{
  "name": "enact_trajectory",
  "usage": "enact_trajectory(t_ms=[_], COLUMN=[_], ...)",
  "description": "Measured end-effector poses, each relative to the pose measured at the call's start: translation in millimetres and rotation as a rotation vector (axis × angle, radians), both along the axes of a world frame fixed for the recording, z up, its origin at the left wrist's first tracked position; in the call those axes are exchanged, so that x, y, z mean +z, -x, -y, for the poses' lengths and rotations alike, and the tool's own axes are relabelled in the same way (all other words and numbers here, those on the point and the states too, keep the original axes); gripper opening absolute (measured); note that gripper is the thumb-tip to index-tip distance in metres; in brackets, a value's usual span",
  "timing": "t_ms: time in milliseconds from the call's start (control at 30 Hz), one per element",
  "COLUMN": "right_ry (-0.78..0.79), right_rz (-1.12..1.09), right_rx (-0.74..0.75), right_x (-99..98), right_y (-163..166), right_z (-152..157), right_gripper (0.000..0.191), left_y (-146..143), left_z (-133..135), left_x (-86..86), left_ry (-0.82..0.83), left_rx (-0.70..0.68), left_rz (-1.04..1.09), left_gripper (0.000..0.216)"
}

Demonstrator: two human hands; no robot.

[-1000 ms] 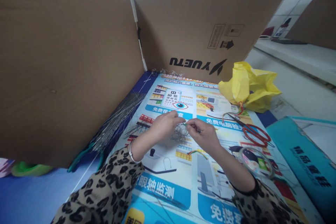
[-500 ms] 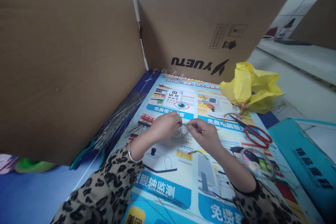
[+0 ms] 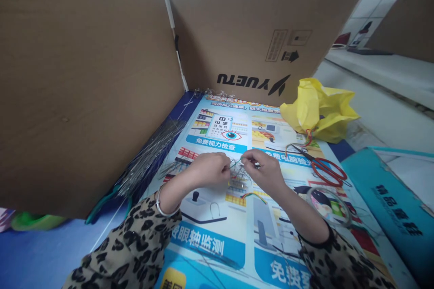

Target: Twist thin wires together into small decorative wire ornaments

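My left hand point(image 3: 207, 169) and my right hand point(image 3: 266, 170) meet over the middle of a printed poster point(image 3: 217, 244) lying on the table. Both hands are closed in a pinch on a small tangle of thin silvery wire point(image 3: 238, 170) stretched between the fingertips. A short piece of coloured wire point(image 3: 252, 196) lies on the poster just below my right hand. A silver bangle point(image 3: 159, 202) circles my left wrist, and leopard-print sleeves cover both forearms.
Cardboard walls point(image 3: 84, 76) stand at the left and back. A bundle of straight metal wires point(image 3: 149, 156) lies at the left wall's foot with green-handled pliers point(image 3: 101, 201). Red-handled scissors point(image 3: 325, 169), a clear tape roll point(image 3: 328, 199), a yellow plastic bag point(image 3: 318, 110) and a teal box point(image 3: 389, 203) sit at the right.
The hands have drawn slightly apart, so the wire now stretches between them. The view has shifted a little; nothing else on the table moved.
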State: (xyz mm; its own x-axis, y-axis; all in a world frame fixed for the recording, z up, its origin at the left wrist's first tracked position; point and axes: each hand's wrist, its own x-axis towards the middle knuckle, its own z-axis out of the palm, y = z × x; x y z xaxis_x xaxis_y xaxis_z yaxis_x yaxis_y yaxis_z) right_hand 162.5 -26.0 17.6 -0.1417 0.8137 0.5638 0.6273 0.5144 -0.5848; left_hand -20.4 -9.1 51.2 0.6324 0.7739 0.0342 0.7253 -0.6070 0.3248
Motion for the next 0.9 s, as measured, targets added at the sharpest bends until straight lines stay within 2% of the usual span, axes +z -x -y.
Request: enact_trajectory(t_ms=[100, 233, 433, 533, 667, 900], right_ry=[-0.045, -0.119, -0.164, -0.164, -0.154, -0.170], right_rz=[0.016, 0.025, 0.040, 0.055, 0.088, 0.138], right_rx=[0.001, 0.047, 0.107, 0.096, 0.082, 0.081], right_x=[-2.1, -3.7, -5.2, -7.4, -11.6, -8.8], right_y=[-1, -3, -2, -1, 1, 4], right_z=[-1, -6, -9, -8, -6, -3], right_gripper=[0.015, 0.015, 0.016, 0.016, 0.017, 0.014], left_y=[1, 1, -2, -4, -7, -1], left_z=[-4, -7, -3, -3, -5, -10], left_x=[-1.0, 2.1, -4.1, -8.8, -12.2, -18.0], left_ry=[0.078, 0.223, 0.646, 0.763, 0.706, 0.793], left_rx=[-0.064, -0.125, -0.065, 0.035, 0.162, 0.135], left_rz=[0.158, 0.514, 0.839, 0.898, 0.897, 0.894], left_gripper=[0.013, 0.015, 0.017, 0.017, 0.016, 0.032])
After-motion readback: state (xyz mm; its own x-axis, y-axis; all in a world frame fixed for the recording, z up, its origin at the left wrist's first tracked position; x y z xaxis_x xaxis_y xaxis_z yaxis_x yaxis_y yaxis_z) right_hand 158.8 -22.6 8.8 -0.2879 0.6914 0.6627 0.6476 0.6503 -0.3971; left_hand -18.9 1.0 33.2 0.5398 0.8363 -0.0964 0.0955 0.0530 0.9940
